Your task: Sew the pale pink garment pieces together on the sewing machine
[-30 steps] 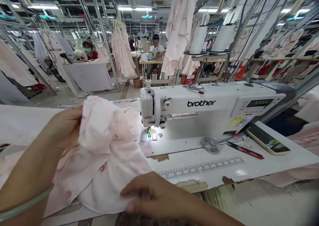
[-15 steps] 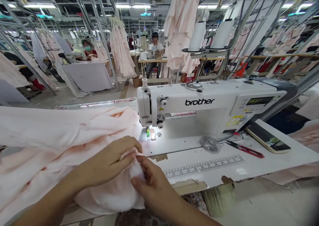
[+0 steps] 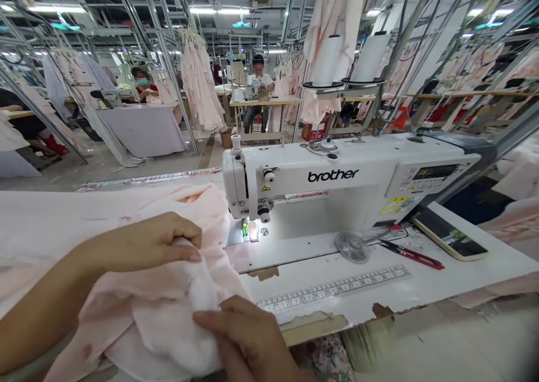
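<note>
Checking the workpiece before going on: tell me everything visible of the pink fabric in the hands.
The pink fabric is thin, soft, pale cloth with faint reddish marks, crumpled in loose folds. It lies on the white table, spreading left out of view, its far edge near the needle of the sewing machine. The left hand pinches a fold on top; the right hand grips a bunched white part at the near edge.

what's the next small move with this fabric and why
Probably ease the pinched edge rightward to the presser foot: the left hand and right hand both grip the pink fabric, which lies bunched just left of the lit needle area.
</note>
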{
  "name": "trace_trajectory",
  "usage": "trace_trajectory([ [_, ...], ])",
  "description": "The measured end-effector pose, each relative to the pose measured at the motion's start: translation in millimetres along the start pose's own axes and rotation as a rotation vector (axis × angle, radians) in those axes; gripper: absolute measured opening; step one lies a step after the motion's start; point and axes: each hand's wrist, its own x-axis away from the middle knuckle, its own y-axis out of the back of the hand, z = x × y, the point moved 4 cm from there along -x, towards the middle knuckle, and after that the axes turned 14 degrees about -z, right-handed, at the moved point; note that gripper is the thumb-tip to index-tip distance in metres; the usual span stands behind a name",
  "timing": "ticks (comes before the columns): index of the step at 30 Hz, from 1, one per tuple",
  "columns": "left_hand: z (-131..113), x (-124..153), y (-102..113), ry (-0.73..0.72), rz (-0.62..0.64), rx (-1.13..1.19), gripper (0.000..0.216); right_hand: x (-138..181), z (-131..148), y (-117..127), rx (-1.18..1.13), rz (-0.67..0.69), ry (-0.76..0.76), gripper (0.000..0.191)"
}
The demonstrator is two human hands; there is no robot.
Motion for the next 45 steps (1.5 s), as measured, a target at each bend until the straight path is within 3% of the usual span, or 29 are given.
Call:
trace_trajectory([
  [3,-3.1,-17.4,-24.6,-0.084,0.002,-0.029,0.016,-0.5,-9.1,16.0,0.168,-0.024,-0.106,0.036],
  [6,4.9,-31.0,-51.6,-0.124,0.025,0.001,0.008,7.6,-23.6,28.6,0.347,0.066,-0.249,0.032],
  [10,18.6,-33.7,-65.1,-0.093,-0.021,-0.012,0.004,12.2,-29.0,31.4,0.387,0.116,-0.309,0.032],
  [14,24.6,-29.4,-67.7,-0.067,-0.070,-0.041,0.015,7.7,-25.6,27.0,0.408,0.149,-0.339,0.028],
  [17,26.5,-27.6,-68.4,-0.089,-0.086,-0.043,0.004,1.4,-23.9,28.0,0.418,0.196,-0.388,0.022],
  [20,24.6,-25.3,-63.6,-0.139,-0.109,-0.029,0.011,-14.3,-21.9,33.1,0.449,0.142,-0.413,0.014],
  [23,18.8,-20.3,-54.7,-0.209,-0.126,0.011,0.012,-36.6,-20.5,31.6,0.493,0.047,-0.384,0.031],
  [25,16.1,-16.2,-48.9,-0.218,-0.133,0.050,0.013,-48.3,-23.6,23.2,0.520,0.067,-0.373,0.042],
  [29,13.0,-8.9,-40.7,-0.158,-0.119,0.103,0.016,-56.2,-37.2,6.2,0.581,0.152,-0.388,0.011],
  [34,14.1,-1.6,-34.2,-0.039,-0.064,0.085,0.018,-51.6,-44.7,7.9,0.456,0.060,-0.458,0.011],
  [42,22.5,1.2,-36.8,0.001,0.033,0.251,0.014,-48.8,-41.0,9.2,0.256,0.076,-0.512,0.012],
  [45,21.0,-0.2,-41.1,0.078,0.034,0.223,0.025,-47.9,-43.8,10.6,0.224,0.085,-0.532,0.015],
])
